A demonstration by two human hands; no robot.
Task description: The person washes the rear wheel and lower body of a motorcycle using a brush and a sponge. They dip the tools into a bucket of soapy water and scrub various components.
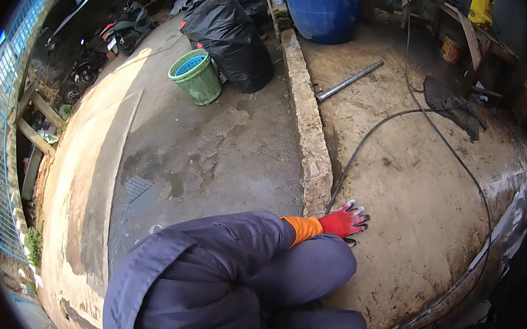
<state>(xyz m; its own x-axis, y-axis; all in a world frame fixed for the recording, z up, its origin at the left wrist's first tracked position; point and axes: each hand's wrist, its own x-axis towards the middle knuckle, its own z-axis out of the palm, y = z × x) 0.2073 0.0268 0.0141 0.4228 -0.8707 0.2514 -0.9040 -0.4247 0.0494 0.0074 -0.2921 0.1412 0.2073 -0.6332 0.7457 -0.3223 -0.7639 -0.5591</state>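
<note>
My left hand [346, 221], in a red glove with dark and whitish fingertips and an orange cuff, reaches past my bent knee with its fingers spread. Nothing shows in its grasp; whether it rests on the floor I cannot tell. A black hose [364, 139] runs down to just beside the glove, by the end of a low concrete curb [310, 145], and its lower part is hidden there. My right hand is out of view. Farther ahead on the brown concrete floor [413, 193] lies a metal pipe [350, 81].
Beyond the curb stand a green basket [196, 78] and a black plastic bag [230, 37]. A blue drum [323, 8] and a wooden stand [475, 40] are at the back. The hose loops across the right side; a dark cloth [452, 106] lies near it. Motorcycles [126, 32] stand at upper left.
</note>
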